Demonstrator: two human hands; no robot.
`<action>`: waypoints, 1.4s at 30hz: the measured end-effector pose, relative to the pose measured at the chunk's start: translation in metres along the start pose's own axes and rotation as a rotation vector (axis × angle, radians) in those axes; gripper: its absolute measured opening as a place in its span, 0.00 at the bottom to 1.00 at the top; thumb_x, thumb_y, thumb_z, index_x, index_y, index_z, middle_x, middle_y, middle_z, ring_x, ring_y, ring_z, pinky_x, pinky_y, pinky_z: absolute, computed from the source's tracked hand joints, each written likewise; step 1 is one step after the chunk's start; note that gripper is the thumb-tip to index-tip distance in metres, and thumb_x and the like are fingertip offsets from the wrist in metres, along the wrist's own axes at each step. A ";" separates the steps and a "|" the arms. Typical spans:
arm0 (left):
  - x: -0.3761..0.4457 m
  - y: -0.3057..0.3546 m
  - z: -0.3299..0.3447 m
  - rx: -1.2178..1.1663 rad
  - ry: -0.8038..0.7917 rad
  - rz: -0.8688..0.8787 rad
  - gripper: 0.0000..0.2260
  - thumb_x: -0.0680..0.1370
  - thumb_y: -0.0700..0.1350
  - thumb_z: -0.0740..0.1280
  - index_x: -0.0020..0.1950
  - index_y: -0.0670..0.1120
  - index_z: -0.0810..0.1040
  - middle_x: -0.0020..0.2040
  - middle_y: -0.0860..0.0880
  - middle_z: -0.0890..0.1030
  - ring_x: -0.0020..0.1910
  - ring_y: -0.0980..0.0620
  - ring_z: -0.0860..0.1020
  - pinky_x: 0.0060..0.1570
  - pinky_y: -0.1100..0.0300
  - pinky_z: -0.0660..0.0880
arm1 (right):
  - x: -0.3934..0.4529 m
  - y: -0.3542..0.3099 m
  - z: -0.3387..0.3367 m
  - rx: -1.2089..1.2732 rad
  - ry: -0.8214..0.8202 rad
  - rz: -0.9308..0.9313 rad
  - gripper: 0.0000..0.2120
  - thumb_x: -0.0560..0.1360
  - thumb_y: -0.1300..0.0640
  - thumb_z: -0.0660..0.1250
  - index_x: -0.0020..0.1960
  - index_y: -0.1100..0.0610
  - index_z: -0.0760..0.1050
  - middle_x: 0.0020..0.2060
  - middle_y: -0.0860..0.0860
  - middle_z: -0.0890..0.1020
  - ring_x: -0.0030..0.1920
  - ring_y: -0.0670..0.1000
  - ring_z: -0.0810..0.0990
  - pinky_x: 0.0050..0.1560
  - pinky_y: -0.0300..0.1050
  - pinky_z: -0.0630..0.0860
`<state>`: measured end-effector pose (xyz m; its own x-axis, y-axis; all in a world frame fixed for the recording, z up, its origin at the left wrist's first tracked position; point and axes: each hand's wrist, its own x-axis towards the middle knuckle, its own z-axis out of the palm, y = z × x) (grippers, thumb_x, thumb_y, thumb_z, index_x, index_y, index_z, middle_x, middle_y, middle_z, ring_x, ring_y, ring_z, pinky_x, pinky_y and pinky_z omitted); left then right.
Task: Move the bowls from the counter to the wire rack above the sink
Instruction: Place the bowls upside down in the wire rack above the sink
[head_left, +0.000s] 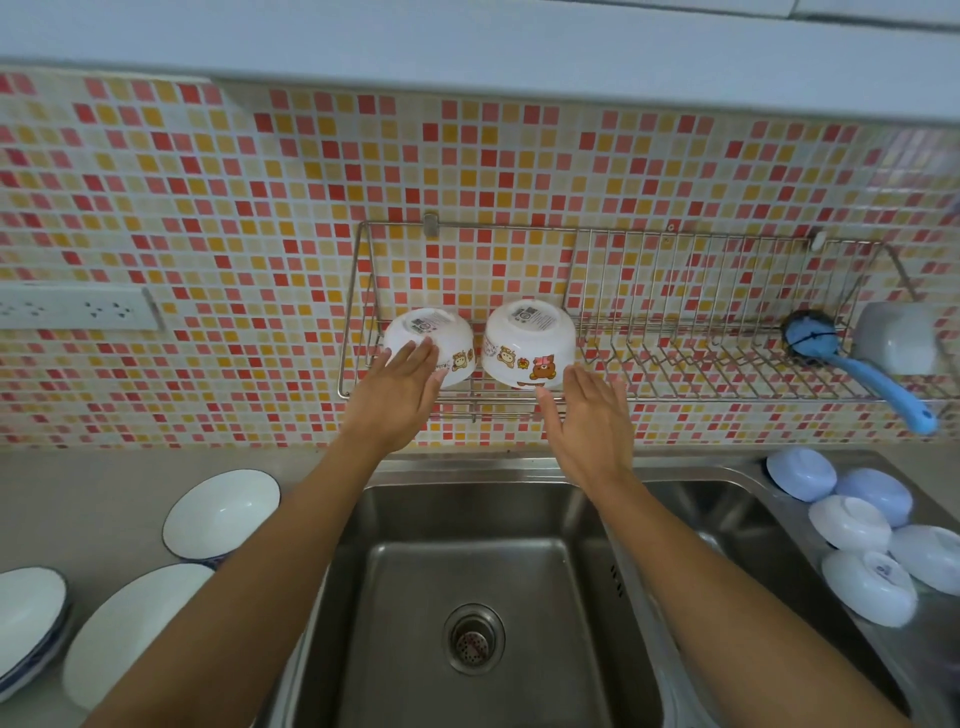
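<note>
Two white bowls with cartoon prints sit upside down at the left end of the wire rack (675, 332) on the tiled wall. My left hand (400, 387) lies flat with its fingers spread on the left bowl (434, 338). The right bowl (527, 340) stands beside it, and my right hand (587, 421) hovers open just below its front edge, holding nothing. On the counter at the left lie white blue-rimmed bowls (221, 514), a larger dish (130, 629) and a stack (28, 618). Several pale blue and white bowls (852, 525) rest upside down at the right.
A steel sink (467, 597) with a drain strainer lies under my arms, a second basin to its right. A blue-handled brush (852, 364) and a grey cup (898, 338) occupy the rack's right end. A socket strip (72, 309) is on the wall at left.
</note>
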<state>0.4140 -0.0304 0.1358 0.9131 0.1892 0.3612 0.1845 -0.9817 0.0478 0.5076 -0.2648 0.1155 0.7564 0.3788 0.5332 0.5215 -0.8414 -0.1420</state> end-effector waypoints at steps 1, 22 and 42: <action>0.000 0.000 -0.001 0.001 0.000 -0.001 0.26 0.82 0.56 0.40 0.77 0.47 0.56 0.78 0.50 0.57 0.77 0.50 0.54 0.75 0.51 0.47 | 0.002 -0.002 -0.002 -0.018 -0.026 0.016 0.34 0.81 0.37 0.44 0.71 0.60 0.69 0.69 0.56 0.73 0.72 0.55 0.68 0.77 0.55 0.45; -0.095 -0.012 0.022 -0.043 0.067 -0.063 0.27 0.83 0.56 0.46 0.78 0.46 0.40 0.78 0.50 0.38 0.76 0.52 0.36 0.73 0.56 0.32 | -0.047 -0.074 0.029 0.189 0.027 -0.032 0.33 0.81 0.46 0.51 0.79 0.61 0.45 0.79 0.57 0.46 0.78 0.57 0.41 0.77 0.58 0.45; -0.330 -0.192 0.056 -0.313 -0.200 -0.832 0.29 0.81 0.46 0.59 0.77 0.39 0.48 0.78 0.40 0.49 0.77 0.42 0.49 0.74 0.51 0.53 | -0.194 -0.333 0.096 0.630 -0.915 0.041 0.34 0.76 0.44 0.67 0.75 0.58 0.60 0.71 0.57 0.67 0.70 0.58 0.68 0.65 0.49 0.68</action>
<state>0.0977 0.0965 -0.0451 0.5808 0.8110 -0.0699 0.7315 -0.4824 0.4819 0.2251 -0.0211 -0.0206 0.6481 0.7154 -0.2609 0.4004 -0.6116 -0.6823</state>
